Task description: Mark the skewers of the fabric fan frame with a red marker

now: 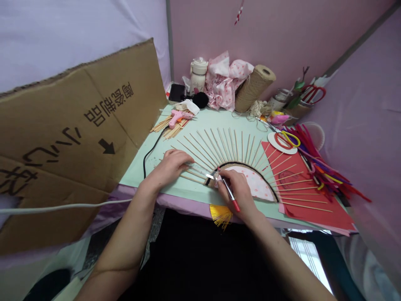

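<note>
A fan-shaped piece lies on the pale green table, with thin wooden sticks [216, 144] spreading from a black-edged half disc of pink-dotted white cloth [257, 184]. My right hand [236, 188] is closed round a red-and-white pen [231, 195] near the left part of the half disc. A clear ruler [200, 170] reaches from my left hand [175, 165] towards my right hand, across the leftmost sticks. The fingers of my left hand are closed together on the ruler's left end. The pen's tip is too small to make out.
A pink glue gun [178, 118] rests on loose sticks at the back left, its black cord running forward. Cardboard [78, 138] stands on the left. Red paper [313, 200], scissors [290, 139] and pipe cleaners [328, 167] lie right. Behind are a bottle [198, 75] and twine roll [255, 88].
</note>
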A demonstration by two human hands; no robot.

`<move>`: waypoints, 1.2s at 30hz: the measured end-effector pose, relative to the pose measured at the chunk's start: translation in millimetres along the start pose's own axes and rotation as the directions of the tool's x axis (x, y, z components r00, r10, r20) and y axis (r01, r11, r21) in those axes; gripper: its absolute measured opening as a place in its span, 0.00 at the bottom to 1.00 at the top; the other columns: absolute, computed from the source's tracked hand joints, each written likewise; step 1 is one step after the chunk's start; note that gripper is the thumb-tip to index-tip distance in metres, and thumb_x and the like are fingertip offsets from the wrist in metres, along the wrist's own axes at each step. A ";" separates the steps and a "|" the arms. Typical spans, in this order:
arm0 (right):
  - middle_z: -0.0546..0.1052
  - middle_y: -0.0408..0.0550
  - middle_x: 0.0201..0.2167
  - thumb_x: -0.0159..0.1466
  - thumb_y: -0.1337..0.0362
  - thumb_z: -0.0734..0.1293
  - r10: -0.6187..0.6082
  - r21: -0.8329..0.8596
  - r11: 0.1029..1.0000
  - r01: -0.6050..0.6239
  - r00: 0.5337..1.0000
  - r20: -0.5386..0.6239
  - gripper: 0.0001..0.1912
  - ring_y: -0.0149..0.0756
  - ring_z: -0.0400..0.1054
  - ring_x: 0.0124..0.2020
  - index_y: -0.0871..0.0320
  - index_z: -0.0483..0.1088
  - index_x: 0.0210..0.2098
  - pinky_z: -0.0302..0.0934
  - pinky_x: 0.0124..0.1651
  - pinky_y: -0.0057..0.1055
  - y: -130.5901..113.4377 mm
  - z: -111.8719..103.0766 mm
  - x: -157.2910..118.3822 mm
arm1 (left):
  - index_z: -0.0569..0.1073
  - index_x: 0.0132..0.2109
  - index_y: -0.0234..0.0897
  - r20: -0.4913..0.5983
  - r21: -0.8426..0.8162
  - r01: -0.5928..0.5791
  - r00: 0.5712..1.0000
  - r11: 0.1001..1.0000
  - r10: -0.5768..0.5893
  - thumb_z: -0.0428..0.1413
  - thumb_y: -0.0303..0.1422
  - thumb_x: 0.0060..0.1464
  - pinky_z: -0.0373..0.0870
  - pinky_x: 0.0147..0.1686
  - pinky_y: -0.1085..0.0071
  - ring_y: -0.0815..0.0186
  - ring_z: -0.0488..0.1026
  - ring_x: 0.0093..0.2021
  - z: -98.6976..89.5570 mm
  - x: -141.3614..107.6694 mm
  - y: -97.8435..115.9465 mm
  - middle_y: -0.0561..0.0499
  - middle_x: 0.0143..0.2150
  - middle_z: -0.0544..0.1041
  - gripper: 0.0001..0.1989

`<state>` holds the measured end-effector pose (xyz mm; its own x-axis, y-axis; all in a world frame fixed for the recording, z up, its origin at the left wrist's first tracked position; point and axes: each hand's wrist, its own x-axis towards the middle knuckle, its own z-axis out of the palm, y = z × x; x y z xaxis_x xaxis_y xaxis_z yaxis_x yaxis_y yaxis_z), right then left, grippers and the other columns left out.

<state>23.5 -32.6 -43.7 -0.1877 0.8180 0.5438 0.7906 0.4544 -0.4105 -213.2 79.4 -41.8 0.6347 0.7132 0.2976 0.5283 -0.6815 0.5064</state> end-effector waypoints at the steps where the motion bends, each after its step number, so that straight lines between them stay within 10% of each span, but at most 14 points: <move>1: 0.74 0.46 0.34 0.67 0.65 0.63 0.010 0.008 1.000 -0.010 1.000 -0.001 0.07 0.37 0.68 0.37 0.57 0.67 0.45 0.59 0.42 0.35 -1.1 0.3 0.2 | 0.74 0.44 0.41 0.001 -0.001 0.001 1.000 1.000 -0.001 0.54 0.27 0.59 0.56 0.56 0.60 0.62 0.72 0.50 -0.2 -0.3 0.1 0.51 0.44 0.79 0.08; 36: 0.77 0.50 0.36 0.67 0.67 0.61 -0.055 0.037 0.998 0.053 0.997 0.050 0.09 0.39 0.69 0.39 0.59 0.70 0.44 0.57 0.42 0.36 -39.1 30.7 1.2 | 0.78 0.40 0.41 0.038 -0.094 -0.047 0.998 0.994 0.051 0.57 0.30 0.59 0.59 0.53 0.62 0.62 0.72 0.50 -0.6 -3.6 -7.3 0.50 0.46 0.80 0.05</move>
<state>-25.5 -38.6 -49.5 -0.2597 0.8082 0.5285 0.7575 0.5100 -0.4076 -219.7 81.9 -46.1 0.6815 0.6709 0.2923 0.4426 -0.6960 0.5655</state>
